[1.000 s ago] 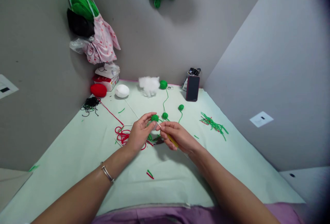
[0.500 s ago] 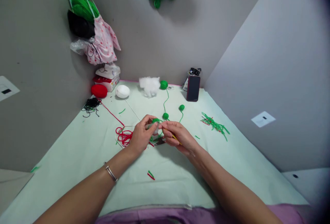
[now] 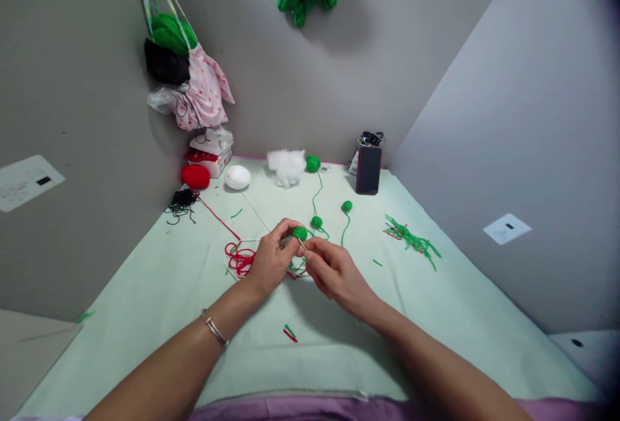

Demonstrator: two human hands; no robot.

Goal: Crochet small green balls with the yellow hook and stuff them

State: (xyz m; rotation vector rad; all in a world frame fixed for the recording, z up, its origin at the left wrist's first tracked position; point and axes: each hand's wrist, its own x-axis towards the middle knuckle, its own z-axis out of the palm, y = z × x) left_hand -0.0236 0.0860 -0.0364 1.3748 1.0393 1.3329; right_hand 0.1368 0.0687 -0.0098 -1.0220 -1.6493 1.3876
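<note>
Near the middle of the table, my left hand (image 3: pixel 272 258) is closed around a small green crocheted ball (image 3: pixel 300 233), whose top shows above the fingers. My right hand (image 3: pixel 340 277) pinches a crochet hook (image 3: pixel 302 245); its thin metal shaft reaches the ball, and the grip is hidden in the fingers. Beyond the hands lies a small green ball (image 3: pixel 316 222) with a yarn tail, and another green ball (image 3: pixel 347 206) sits to its right. Loose red yarn (image 3: pixel 240 260) lies in loops beside my left hand. Some dark and green bits under the hands are partly covered.
At the back are a red yarn ball (image 3: pixel 196 176), a white yarn ball (image 3: pixel 237 177), white stuffing (image 3: pixel 287 167) and a propped phone (image 3: pixel 369 170). Green yarn scraps (image 3: pixel 413 241) lie right, a black yarn tangle (image 3: pixel 183 203) left. A pink bag (image 3: pixel 206 95) hangs on the wall.
The view has shifted slightly. My left hand now shows more of the green ball's top. My right hand has turned, so the hook's yellow handle no longer shows.
</note>
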